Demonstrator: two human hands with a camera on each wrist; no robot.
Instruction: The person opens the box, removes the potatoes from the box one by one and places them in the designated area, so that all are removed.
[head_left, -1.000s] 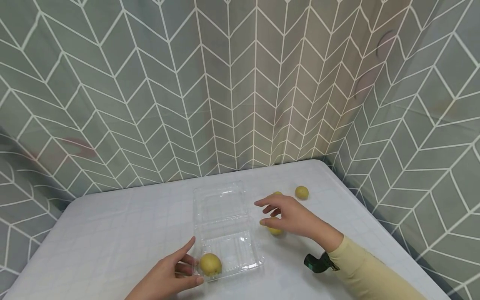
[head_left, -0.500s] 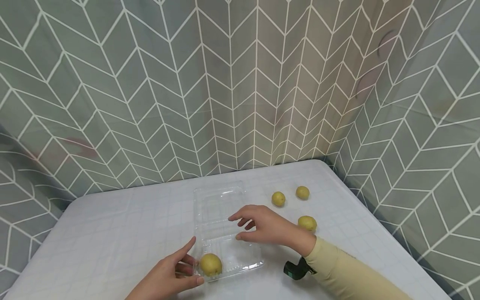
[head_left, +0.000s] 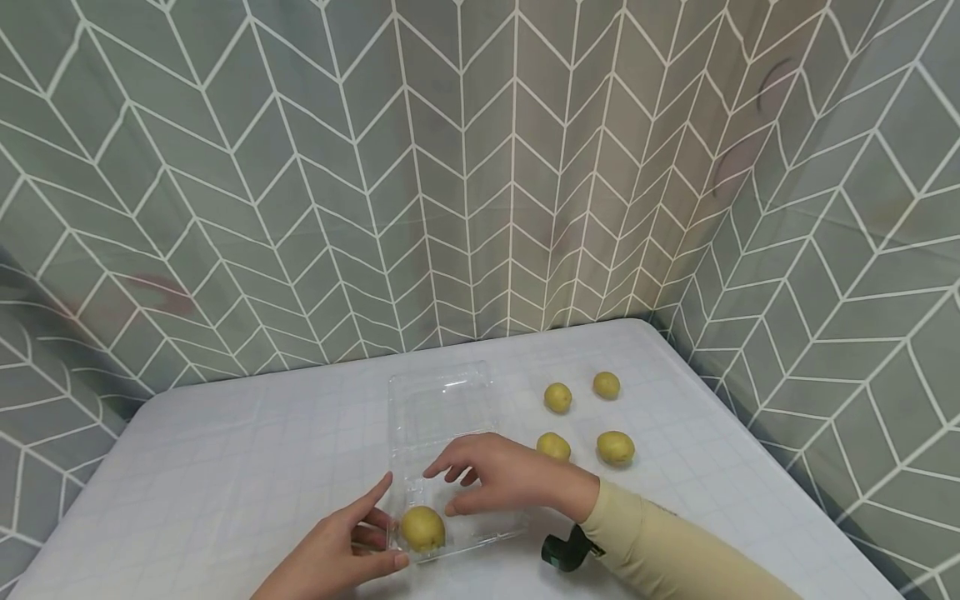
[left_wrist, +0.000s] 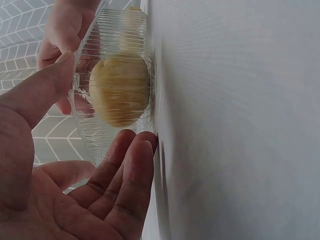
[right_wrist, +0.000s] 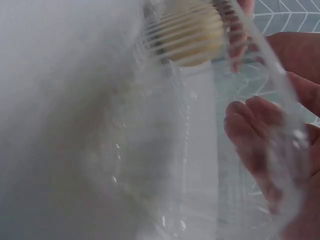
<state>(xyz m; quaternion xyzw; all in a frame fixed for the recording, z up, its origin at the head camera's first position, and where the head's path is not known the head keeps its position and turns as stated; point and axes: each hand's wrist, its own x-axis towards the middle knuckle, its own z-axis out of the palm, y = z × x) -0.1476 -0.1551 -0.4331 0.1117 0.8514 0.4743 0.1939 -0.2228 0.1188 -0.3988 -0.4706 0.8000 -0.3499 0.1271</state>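
A clear plastic clamshell container lies unfolded on the table, its lid side away from me. One yellow lemon sits in the near left corner of its base; the left wrist view shows this lemon through the ribbed wall. My left hand holds that corner, thumb on the rim and fingers against the side. Over the base hovers my right hand, fingers loosely bent and nothing between them, just right of the lemon. The right wrist view shows those fingers through the clear plastic.
Several more lemons lie right of the container, among them a nearer lemon and a far lemon. A white cloth covers the table. Patterned curtains hang behind and at the sides. A dark device is under the right wrist.
My right hand has moved left from above the loose lemons to over the container's base, uncovering those lemons. The left hand, the container and the lemon in it have stayed put.
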